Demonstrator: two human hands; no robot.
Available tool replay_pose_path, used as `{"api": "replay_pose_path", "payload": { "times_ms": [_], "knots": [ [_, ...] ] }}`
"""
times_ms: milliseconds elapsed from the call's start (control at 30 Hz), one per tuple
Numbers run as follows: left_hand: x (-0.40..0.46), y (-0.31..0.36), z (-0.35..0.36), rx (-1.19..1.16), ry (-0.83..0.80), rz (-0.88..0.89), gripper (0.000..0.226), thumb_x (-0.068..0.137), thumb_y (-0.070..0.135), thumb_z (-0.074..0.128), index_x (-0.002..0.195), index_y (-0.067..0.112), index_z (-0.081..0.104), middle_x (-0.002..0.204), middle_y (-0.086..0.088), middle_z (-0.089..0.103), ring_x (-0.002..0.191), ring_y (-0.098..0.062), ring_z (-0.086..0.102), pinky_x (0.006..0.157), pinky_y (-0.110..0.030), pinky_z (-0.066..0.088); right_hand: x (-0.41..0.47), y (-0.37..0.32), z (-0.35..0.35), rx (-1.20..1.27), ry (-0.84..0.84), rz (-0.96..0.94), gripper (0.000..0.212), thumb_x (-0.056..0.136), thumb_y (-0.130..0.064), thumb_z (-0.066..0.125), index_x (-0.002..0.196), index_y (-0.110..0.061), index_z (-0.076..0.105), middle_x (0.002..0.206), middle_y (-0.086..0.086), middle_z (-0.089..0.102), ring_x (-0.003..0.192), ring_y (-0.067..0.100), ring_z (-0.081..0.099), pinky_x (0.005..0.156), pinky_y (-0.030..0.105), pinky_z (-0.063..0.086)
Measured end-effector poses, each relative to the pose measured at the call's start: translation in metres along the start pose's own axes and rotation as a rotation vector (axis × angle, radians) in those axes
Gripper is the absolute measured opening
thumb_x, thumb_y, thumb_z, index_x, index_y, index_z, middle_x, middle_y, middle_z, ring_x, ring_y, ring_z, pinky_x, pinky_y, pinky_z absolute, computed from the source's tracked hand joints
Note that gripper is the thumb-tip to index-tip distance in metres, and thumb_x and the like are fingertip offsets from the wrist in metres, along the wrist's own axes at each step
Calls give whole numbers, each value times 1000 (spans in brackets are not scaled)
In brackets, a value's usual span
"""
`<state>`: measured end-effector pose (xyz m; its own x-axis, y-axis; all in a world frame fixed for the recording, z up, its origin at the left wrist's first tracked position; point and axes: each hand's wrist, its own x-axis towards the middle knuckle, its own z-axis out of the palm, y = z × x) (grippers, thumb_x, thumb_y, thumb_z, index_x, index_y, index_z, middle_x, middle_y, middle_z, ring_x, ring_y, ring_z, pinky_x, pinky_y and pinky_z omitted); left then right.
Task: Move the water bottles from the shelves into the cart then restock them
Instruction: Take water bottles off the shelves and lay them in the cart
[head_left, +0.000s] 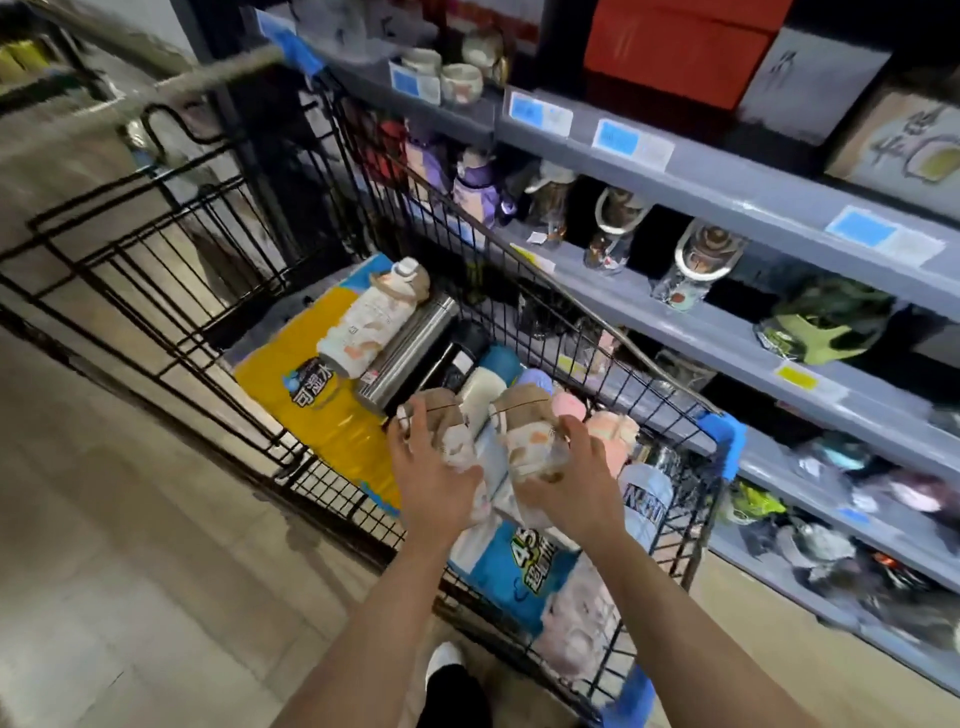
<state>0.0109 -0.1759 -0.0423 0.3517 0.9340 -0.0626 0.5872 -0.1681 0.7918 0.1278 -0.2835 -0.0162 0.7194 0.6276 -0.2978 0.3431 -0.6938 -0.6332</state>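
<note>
A person stood over a black wire cart (519, 291) parked beside grey shelves (727, 192), both bare forearms reaching down into the basket.

The left hand (434, 470) gripped a white patterned bottle with a brown cap (447, 421), fingers spread and curled over its side. The right hand (576, 475) gripped a second, matching bottle (527, 431) just beside the first, fingers wrapped round its far side and thumb underneath. Both bottles were held above the cart's contents near its right edge, caps pointing away from the person.

In the cart, a third patterned bottle (369, 322) lay on its side toward the far end, touching a steel flask (410, 348). Next to the flask lay a black bottle (457, 358), a blue one (501, 361) and a cream one (480, 389). Pink bottles (608, 431) lay by the right edge, and a pale blue bottle (644, 501) leaned in the near right corner. Under them lay a yellow pack (311, 384) and a blue pack (509, 566), both with printed lettering.

On the shelves, more bottles stood in a row behind the cart's right edge: a purple one (478, 187) and 3 clear ones with looped handles (696, 265). Small ceramic cups (460, 80) sat on the shelf above, with a red box (680, 49) further along. Blue price labels (615, 137) were fixed to the shelf fronts. The lower shelves were too blurred to make out.

A white shoe (444, 660) showed on the pale floor (130, 545) near the cart's near end.
</note>
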Motion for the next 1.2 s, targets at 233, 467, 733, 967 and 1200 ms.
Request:
{"api": "replay_pose_path", "payload": {
  "times_ms": [233, 467, 733, 967, 1200],
  "knots": [
    [16, 31, 3, -116, -18, 98, 105, 70, 10, 80, 149, 33, 15, 156, -9, 2, 142, -31, 16, 102, -37, 36, 12, -12, -22, 128, 162, -26, 81, 65, -32, 77, 134, -32, 35, 121, -3, 46, 94, 14, 53, 69, 32, 48],
    [-9, 135, 29, -214, 46, 375, 96, 70, 8, 80, 147, 25, 25, 156, -11, 6, 139, -3, 13, 96, -7, 29, 7, 4, -116, 333, 434, -109, 76, 60, -33, 81, 124, -38, 41, 119, -8, 48, 99, 10, 54, 79, 37, 50],
    [-116, 280, 109, -343, 56, 658, 104, 72, 16, 79, 138, 59, 11, 148, 25, 1, 143, -13, 17, 109, -29, 30, -43, 94, -274, 454, 666, -259, 87, 64, -26, 83, 136, -36, 36, 132, -10, 43, 101, -6, 40, 83, 27, 40],
    [-202, 433, 171, -518, -4, 871, 99, 70, 11, 78, 138, 50, 18, 155, 8, 4, 141, 2, 6, 110, -12, 19, -94, 169, -441, 472, 927, -322, 92, 62, -33, 84, 139, -34, 33, 136, -7, 44, 120, 13, 50, 95, 45, 48],
    [-221, 546, 198, -505, -86, 1050, 97, 66, 14, 79, 138, 47, 22, 155, 4, 11, 140, -7, 20, 108, -16, 24, -112, 218, -548, 484, 1102, -296, 95, 55, -47, 79, 138, -42, 33, 133, -9, 47, 119, 13, 52, 95, 48, 49]
  ]
}}
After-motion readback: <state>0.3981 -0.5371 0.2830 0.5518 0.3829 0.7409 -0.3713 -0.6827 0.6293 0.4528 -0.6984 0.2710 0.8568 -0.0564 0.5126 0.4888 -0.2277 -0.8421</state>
